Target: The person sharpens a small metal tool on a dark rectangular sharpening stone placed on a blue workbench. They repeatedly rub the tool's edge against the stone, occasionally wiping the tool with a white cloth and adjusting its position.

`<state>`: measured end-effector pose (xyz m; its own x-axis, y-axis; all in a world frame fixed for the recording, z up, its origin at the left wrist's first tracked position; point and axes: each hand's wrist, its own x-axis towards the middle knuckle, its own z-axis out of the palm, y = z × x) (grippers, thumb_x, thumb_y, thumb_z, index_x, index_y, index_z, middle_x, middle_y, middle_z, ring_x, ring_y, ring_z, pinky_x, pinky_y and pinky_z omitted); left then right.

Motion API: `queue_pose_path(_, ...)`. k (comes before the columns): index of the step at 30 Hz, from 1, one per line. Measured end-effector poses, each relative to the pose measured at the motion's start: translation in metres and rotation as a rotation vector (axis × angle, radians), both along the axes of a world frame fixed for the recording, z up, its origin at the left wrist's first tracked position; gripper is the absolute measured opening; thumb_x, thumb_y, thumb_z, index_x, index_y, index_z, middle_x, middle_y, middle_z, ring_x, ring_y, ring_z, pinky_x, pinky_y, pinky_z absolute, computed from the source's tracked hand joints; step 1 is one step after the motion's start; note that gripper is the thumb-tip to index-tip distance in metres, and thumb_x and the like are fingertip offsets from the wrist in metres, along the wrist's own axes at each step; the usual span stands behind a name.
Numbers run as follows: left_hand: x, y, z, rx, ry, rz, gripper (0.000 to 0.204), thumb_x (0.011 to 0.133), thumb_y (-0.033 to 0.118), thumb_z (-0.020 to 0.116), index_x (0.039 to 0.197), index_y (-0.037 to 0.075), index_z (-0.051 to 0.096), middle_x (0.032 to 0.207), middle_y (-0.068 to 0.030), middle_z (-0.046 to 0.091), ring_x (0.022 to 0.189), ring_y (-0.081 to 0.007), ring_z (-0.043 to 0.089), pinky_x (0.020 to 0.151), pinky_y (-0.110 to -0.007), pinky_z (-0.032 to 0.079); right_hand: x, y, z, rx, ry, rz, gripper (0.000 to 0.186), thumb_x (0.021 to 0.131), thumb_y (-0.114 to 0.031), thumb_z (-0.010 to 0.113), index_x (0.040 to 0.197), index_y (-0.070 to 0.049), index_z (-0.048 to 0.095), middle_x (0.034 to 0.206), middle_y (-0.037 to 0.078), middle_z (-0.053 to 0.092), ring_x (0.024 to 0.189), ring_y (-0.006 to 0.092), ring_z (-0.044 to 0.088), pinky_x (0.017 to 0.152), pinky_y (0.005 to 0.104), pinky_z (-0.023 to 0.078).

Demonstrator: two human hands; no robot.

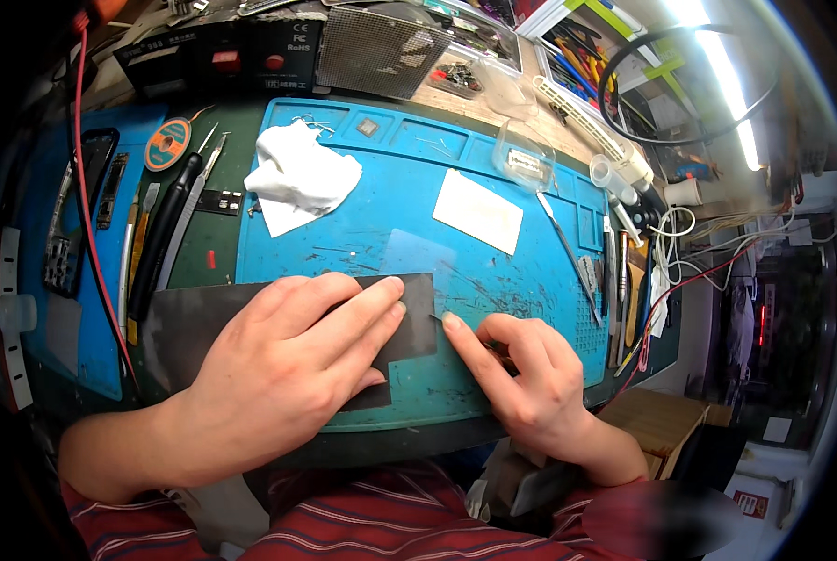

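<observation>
A dark grey, matt sheet point(189, 323) with a notched lower right corner lies on the blue work mat point(493, 374) and reaches past its left edge. My left hand point(288, 360) rests on this sheet, its fingers stretched out and pressing it down. Just right of the sheet's edge, my right hand point(526, 369) is closed in a pinch. A small thin tip shows at its index finger, close to the edge; the rest is hidden in the fingers. Beyond the hands lie a crumpled white tissue point(306, 173) and a white card point(479, 210).
Left are a solder wick spool point(168, 144), a black-handled tool point(161, 243), a phone frame point(77, 215) and a red cable point(84, 187). A clear box point(523, 154) and a scalpel-like tool point(568, 248) lie right. Black equipment point(222, 61) stands behind.
</observation>
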<state>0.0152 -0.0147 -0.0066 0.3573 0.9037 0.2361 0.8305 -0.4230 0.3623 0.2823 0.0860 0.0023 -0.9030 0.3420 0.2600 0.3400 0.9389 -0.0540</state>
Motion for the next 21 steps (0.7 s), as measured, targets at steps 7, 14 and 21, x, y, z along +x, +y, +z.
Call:
queue_pose_path(7, 0.0, 0.0, 0.001, 0.001, -0.009, -0.01, 0.063, 0.081, 0.022, 0.086, 0.138, -0.001, 0.073, 0.152, -0.009, 0.065, 0.128, -0.0265, 0.062, 0.106, -0.042, 0.053, 0.008, -0.002, 0.011, -0.203, 0.026, -0.043, 0.059, 0.079, 0.005, 0.072, 0.137, -0.004, 0.077, 0.103, 0.008, 0.065, 0.08, 0.0213, 0.065, 0.067, 0.0336, 0.053)
queue_pose_path(14, -0.004, 0.008, 0.003, 0.053, -0.281, 0.045, 0.047, 0.086, 0.012, 0.089, 0.129, 0.002, 0.076, 0.136, -0.0123, 0.073, 0.117, -0.0309, 0.07, 0.097, -0.041, 0.058, -0.014, 0.013, 0.03, -1.009, 0.309, -0.101, 0.035, 0.109, -0.001, 0.064, 0.144, 0.001, 0.069, 0.114, 0.015, 0.072, 0.095, 0.0254, 0.071, 0.085, 0.0354, 0.058)
queue_pose_path(21, -0.03, 0.018, 0.012, 0.201, -0.398, 0.276, 0.03, 0.09, -0.002, 0.085, 0.118, 0.002, 0.077, 0.106, -0.0118, 0.077, 0.101, -0.0323, 0.073, 0.086, -0.041, 0.06, -0.043, 0.027, 0.016, -1.08, 0.467, -0.106, 0.033, 0.112, -0.01, 0.067, 0.144, -0.003, 0.07, 0.119, 0.009, 0.074, 0.103, 0.0168, 0.07, 0.087, 0.0304, 0.056)
